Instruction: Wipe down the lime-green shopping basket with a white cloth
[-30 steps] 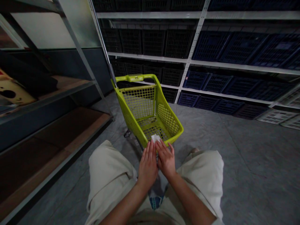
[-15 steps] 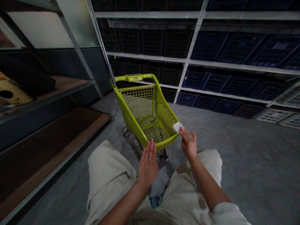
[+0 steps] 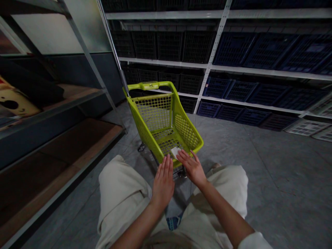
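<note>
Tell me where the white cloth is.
Head view, centre: the white cloth sits at the near rim of the green cart, touched by the right hand, just beyond the left hand.

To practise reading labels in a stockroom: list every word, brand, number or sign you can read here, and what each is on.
No text is legible.
green cart: small dark mark on its handle, too small to read.
cardboard box on the left shelf: dark printed shapes, no readable words.
white cloth at the right hand: no print visible.
</note>
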`<state>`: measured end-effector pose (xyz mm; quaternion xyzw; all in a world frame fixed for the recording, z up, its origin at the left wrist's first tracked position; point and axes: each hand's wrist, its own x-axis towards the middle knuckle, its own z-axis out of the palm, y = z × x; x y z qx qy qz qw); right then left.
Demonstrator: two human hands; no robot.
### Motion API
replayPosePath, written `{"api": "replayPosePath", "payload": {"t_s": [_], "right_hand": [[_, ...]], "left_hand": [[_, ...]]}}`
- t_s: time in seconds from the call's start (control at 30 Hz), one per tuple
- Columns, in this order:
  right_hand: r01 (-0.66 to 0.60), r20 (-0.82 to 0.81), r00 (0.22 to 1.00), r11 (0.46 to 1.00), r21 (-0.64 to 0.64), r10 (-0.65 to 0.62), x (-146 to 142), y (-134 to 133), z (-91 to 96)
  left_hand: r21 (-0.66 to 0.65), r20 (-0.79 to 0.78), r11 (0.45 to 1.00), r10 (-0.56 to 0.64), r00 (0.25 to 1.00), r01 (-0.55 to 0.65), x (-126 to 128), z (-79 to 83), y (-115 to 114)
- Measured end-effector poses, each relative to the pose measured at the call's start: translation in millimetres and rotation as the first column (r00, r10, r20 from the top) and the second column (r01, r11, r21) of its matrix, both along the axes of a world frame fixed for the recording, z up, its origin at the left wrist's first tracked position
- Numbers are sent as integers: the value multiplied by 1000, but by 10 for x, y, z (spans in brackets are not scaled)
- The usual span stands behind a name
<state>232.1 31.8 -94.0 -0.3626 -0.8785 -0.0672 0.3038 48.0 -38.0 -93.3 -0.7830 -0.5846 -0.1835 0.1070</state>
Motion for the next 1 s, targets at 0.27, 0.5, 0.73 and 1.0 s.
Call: {"api": "replayPosePath", "payload": {"t_s": [0.27,0.5,0.73,1.0], "right_hand": [[288,-114,954,953,91,-277,643,375,-97],[147,-147,979,989,18,-143,-434,-214,-75],[90,-43,995,989,118,-85,232,129,-104],[350,-197,924,932,96,-327,501,332,-133]], "left_hand": [[15,16,999,-33,999,33,19,15,10],[13,2,1000,-9,1000,9,32,-23,34],[26,-20,1000,0,1000,0,-16,-19,9],[23,5,1000,-14,1000,14,24,-6,26]]}}
